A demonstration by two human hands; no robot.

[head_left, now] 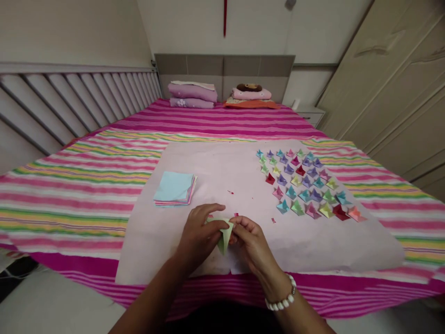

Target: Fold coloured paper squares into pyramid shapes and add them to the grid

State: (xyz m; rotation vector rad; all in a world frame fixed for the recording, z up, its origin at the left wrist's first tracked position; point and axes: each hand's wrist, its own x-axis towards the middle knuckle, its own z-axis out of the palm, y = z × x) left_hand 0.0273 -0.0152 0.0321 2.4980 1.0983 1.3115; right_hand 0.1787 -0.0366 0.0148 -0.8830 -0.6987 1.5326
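A pale green sheet of folded origami paper [224, 239] is held between both hands, low over the front of a large white paper sheet [215, 167]. My left hand [203, 229] grips its left side, thumb laid across the top of the fold. At the right corner, my right hand [248, 236] pinches the paper between thumb and fingers. Part of the green paper is hidden behind the fingers. Left of the hands lies a stack of square coloured paper [174, 186], light blue on top. Rows of small folded paper boats [306, 182] stand to the right.
Small red scraps [273, 220] lie about the white sheet, which rests on a bed with a striped cover [79, 190]. Folded bedding [193, 95] sits by the headboard [205, 66]. A railing [83, 102] runs along the left, a wardrobe [399, 93] along the right.
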